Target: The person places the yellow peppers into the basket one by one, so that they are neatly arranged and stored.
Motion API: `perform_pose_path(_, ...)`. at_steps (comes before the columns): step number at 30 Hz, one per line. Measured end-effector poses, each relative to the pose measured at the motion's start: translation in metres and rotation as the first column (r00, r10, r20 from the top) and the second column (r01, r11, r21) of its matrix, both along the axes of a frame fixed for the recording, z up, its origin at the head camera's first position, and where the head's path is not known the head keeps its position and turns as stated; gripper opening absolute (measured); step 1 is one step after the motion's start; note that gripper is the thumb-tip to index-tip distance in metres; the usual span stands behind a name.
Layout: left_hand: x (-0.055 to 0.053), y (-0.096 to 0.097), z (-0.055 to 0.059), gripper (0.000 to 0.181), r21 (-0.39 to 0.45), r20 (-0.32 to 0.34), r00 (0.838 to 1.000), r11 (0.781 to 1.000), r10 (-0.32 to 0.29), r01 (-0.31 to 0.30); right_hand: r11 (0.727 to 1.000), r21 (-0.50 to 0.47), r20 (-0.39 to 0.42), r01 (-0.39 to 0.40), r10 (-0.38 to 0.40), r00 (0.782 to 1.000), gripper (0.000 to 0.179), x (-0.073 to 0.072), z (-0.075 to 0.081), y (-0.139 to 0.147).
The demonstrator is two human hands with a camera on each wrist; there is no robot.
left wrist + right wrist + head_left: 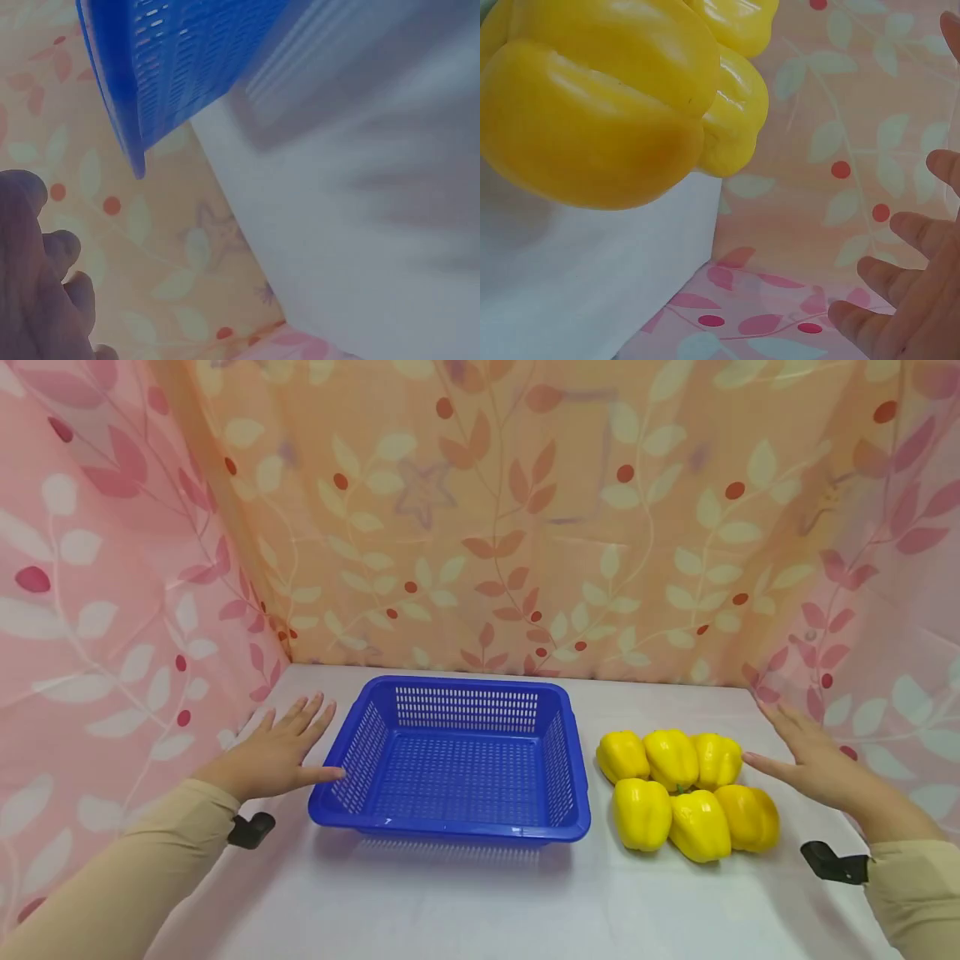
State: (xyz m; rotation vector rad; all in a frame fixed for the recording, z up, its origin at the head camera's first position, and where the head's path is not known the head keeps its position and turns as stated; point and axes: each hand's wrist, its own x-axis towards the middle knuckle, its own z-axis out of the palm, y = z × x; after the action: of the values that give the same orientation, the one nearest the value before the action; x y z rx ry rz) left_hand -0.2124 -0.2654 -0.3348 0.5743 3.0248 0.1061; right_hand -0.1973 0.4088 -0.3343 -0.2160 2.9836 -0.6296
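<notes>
Left of the rectangular blue perforated plastic basket (450, 829), the bare left hand (273, 756) spreads its fingers, holding nothing. Right of the basket, six glossy yellow bell peppers (699, 823) sit in two rows on the white table (420, 902); farther right, the right hand (821, 768) spreads likewise, grasping nothing.

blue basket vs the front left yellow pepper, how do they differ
The basket is blue; the pepper is yellow. The basket is rectangular with perforated walls; the pepper is rounded and glossy. The basket is much larger than the pepper. Both rest on the white surface.
</notes>
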Motion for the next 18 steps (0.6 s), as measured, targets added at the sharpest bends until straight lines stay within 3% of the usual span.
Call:
perform_pose_path(7,0.004,0.007,-0.004,0.103,0.007,0.004,0.999,0.999,-0.033,0.033,0.994,-0.103,0.068,0.036,-0.029,0.997,0.092,0.005,-0.009,0.008)
perform_pose_path(14,0.008,0.011,-0.008,0.104,0.025,0.016,0.998,0.998,-0.062,0.062,0.991,-0.129,0.039,0.026,-0.022,0.999,0.087,0.01,-0.022,0.016)
perform_pose_path(18,0.01,0.011,-0.011,0.105,0.037,0.002,0.996,0.995,-0.088,0.088,0.989,-0.144,0.063,0.026,-0.017,0.998,0.087,0.012,-0.031,0.018)
